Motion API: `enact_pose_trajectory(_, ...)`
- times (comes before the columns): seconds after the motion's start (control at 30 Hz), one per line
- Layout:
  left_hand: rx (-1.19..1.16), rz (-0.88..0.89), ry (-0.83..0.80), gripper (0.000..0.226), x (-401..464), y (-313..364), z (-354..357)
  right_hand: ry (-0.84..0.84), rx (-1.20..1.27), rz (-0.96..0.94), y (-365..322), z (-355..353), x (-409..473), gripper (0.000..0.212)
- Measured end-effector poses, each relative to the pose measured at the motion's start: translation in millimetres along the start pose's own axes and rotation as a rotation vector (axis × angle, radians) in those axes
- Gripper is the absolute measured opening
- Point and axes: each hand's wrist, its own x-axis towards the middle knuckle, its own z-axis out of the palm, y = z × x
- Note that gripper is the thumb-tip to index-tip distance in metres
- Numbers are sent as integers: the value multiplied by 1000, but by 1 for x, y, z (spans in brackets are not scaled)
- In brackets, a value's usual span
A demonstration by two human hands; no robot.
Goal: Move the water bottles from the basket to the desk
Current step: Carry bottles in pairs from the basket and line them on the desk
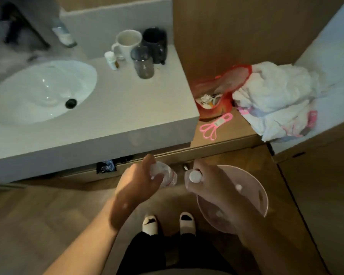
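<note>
My left hand (pixel 136 180) grips a clear water bottle (pixel 168 176) with a red-and-white label, held tilted below the counter's front edge. In my right hand (pixel 211 185) is a second water bottle (pixel 195 176), upright, its white cap facing the camera. That hand hovers over the left rim of a round pink basket (pixel 261 195) on the wooden floor. White caps of more bottles show faintly inside the basket. The grey counter (pixel 127 108) lies in front of and above both hands.
A white sink (pixel 40 92) is set in the counter's left side. Mugs, a glass (pixel 142 62) and a small white bottle stand at the back. To the right a wooden shelf holds a red bag (pixel 216 90), pink scissors-like tool (pixel 215 125) and white cloth (pixel 276 98). My slippered feet are below.
</note>
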Motion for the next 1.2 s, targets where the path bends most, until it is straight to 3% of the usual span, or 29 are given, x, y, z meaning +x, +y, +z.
enact_pose_trajectory(0.27, -81, -259, 306, 26, -94, -135, -77, -292, -208, -265, -169, 62, 58, 26)
enact_pose_trajectory(0.5, -171, -488, 505, 22, -203, -274, -138, -459, -188, -472, -346, 160, 54, 32)
enact_pose_trajectory(0.9, -284, -741, 810, 24, -352, -460, -239, -556, -136, -728, -585, 321, 28, 29)
enact_pose_trajectory(1.2, -145, -858, 910, 29, -409, -623, -308, -631, -155, -882, -753, 450, 57, 30)
